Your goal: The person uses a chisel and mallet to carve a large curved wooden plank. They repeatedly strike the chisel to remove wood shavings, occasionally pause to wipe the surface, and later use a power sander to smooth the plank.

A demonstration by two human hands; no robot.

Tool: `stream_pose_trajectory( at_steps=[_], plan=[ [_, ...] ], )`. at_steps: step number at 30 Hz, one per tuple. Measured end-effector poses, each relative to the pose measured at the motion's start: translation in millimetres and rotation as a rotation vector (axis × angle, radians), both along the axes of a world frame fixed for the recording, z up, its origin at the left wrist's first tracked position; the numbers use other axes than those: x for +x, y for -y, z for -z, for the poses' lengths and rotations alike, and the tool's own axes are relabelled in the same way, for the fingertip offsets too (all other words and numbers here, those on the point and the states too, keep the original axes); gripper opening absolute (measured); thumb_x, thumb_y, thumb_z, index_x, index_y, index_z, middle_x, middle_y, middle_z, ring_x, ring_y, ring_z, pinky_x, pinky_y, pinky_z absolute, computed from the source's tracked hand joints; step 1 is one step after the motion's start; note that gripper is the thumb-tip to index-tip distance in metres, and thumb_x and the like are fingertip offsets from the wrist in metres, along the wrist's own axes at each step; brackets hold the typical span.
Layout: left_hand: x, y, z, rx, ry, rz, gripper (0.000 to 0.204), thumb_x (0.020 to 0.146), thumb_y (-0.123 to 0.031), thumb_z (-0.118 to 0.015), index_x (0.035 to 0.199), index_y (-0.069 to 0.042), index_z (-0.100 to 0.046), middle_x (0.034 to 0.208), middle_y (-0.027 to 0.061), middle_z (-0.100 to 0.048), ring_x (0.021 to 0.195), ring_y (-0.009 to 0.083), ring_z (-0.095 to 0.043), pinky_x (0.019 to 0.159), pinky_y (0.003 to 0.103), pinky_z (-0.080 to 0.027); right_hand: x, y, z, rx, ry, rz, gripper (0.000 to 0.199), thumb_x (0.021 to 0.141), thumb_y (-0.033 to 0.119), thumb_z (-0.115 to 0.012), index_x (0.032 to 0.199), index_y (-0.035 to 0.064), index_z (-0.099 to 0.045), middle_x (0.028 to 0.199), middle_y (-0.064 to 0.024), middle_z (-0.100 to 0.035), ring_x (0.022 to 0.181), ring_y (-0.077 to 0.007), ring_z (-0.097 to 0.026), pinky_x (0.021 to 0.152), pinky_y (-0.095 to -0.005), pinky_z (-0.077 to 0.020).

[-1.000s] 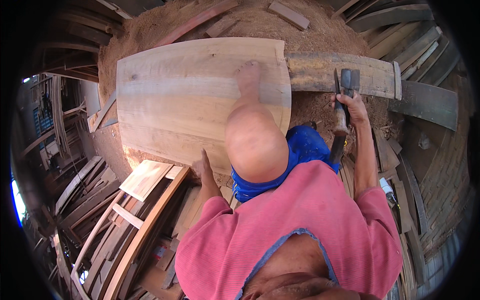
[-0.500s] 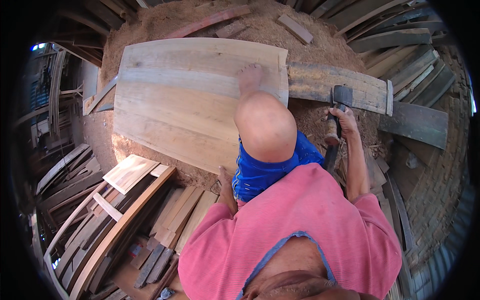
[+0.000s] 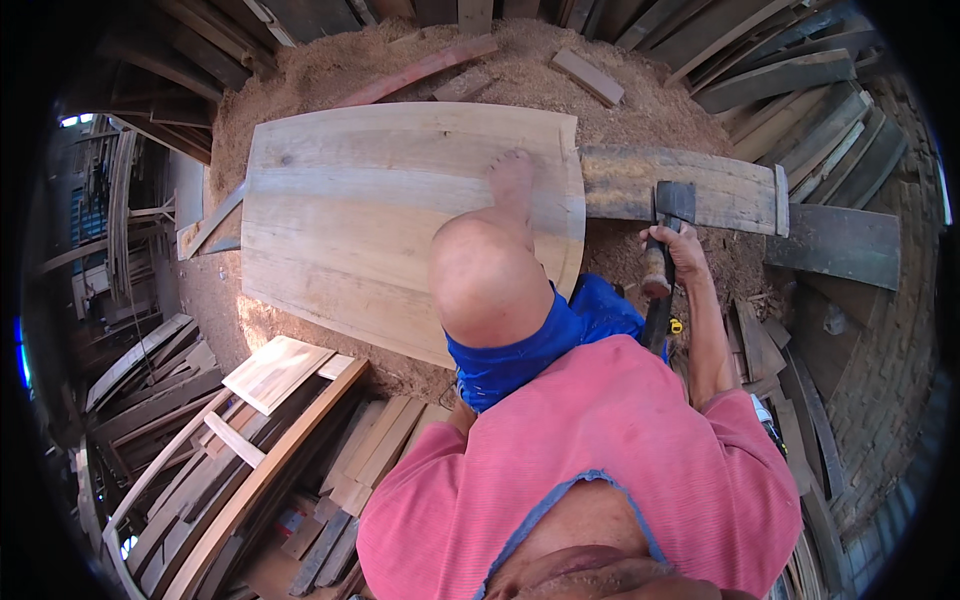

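Here, fingers [image 3: 658, 236] grip tools [image 3: 677, 202] beyond the panel's edge [image 3: 578, 195].

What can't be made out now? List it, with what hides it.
All in the head view:
Left hand, and anything in it: hidden by the blue shorts.
Lower end of the hammer handle: covered by the pink shirt.
Wooden panel under the bare foot: that patch is covered.
Yellow object: too small to identify.

One panel [image 3: 350, 220], one hammer [image 3: 677, 200], one chisel [image 3: 655, 272] and one bare foot [image 3: 512, 182] show.
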State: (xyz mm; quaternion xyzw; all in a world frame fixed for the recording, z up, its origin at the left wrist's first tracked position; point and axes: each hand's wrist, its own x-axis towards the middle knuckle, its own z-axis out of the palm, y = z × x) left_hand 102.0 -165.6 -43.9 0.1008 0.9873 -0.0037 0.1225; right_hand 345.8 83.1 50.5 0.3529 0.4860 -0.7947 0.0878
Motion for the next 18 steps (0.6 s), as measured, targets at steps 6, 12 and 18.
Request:
stream_pose_trajectory(
  at_steps=[6, 12, 18],
  plan=[
    [21, 16, 7, 0.048, 0.032, 0.065, 0.031, 0.098, -0.021, -0.049, 0.121, -0.008, -0.066, 0.123, 0.0125, -0.068, 0.115, 0.0328, -0.064, 0.097, 0.048, -0.049, 6, 1, 41, -0.010, 0.094, 0.048, 0.023, 0.086, 0.009, -0.072, 0.104, -0.0012, -0.061, 0.089, -0.0137, -0.074, 0.071, -0.0198, -0.071, 0.063, -0.0342, -0.0604],
    [21, 143, 13, 0.337, -0.017, 0.081, 0.047, 0.093, -0.028, -0.063, 0.133, -0.005, -0.058, 0.134, 0.0181, -0.059, 0.125, 0.0389, -0.055, 0.107, 0.050, -0.042, -20, 16, 39, -0.024, 0.118, 0.017, 0.032, 0.083, 0.012, -0.073, 0.107, -0.0030, -0.057, 0.089, -0.0153, -0.073, 0.073, -0.0207, -0.070, 0.064, -0.0349, -0.0595],
    [-75, 14, 5, 0.276, 0.241, 0.593, 0.073, 0.088, -0.035, -0.073, 0.150, -0.008, -0.045, 0.159, 0.0239, -0.033, 0.147, 0.0463, -0.030, 0.121, 0.053, -0.028, -43, 4, 58, 0.032, 0.142, 0.073, 0.029, 0.084, 0.012, -0.073, 0.105, -0.0027, -0.059, 0.089, -0.0141, -0.073, 0.073, -0.0203, -0.071, 0.065, -0.0342, -0.0595]
  ],
)
